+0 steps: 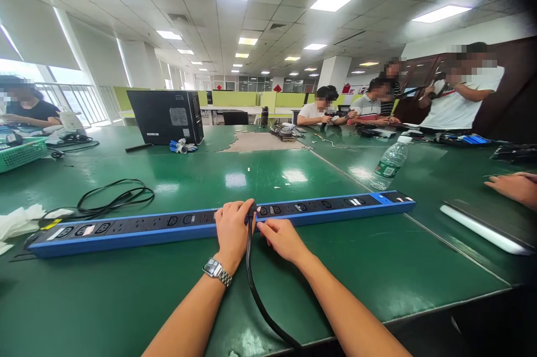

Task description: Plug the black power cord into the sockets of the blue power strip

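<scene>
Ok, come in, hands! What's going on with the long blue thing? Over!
Left hand over blue power strip, touching black plug. Right hand at strip's near side, contact unclear. Black cord trails toward wearer; bottle stands beyond strip.

I can count one green table [356,267], one long blue-and-black power strip [126,236], one thick black power cable [253,278], one loose coil of thin black cable [145,200], one clear water bottle [388,167], one dark flask [264,117], one black computer tower [159,116] and one green plastic basket [25,156]. The person shows two hands, one left hand [232,228] and one right hand [285,238], with one metal wristwatch [216,271]. Of co-workers, one is seen at left [29,112] and four at right [461,102], plus one separate hand [514,188].
</scene>
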Motion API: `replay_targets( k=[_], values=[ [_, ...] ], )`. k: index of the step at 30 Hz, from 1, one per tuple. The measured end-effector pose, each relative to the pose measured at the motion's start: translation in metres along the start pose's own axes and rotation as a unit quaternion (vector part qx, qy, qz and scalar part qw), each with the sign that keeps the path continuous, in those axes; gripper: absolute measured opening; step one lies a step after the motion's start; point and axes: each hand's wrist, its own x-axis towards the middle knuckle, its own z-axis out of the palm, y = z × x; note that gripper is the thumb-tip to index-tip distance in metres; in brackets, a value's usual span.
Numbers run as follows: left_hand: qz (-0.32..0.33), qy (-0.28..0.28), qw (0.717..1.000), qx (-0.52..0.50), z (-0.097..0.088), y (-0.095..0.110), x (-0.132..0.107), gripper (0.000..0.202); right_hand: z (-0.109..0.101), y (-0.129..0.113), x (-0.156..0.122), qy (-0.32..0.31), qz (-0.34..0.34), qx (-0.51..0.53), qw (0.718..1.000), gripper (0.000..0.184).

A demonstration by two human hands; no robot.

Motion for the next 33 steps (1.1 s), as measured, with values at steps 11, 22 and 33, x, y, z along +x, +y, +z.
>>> replay_targets(
  k=[11, 22, 33],
  values=[
    [-0.034, -0.031, 0.999, 0.019, 0.000, -0.001, 0.002, 0.029, 0.001, 0.001, -0.001, 0.004, -0.002, 0.012, 1.000, 0.044],
    [-0.049, 0.045, 0.992, -0.107, 0.004, -0.007, 0.002, 0.025, 0.003, 0.008, 0.004, 0.006, 0.022, 0.023, 0.999, 0.043],
    [-0.132, 0.061, 0.989, -0.018, -0.056, -0.090, -0.013, 0.039, 0.000, 0.000, 0.002, -0.011, 0.049, 0.018, 0.999, 0.042]
  ],
)
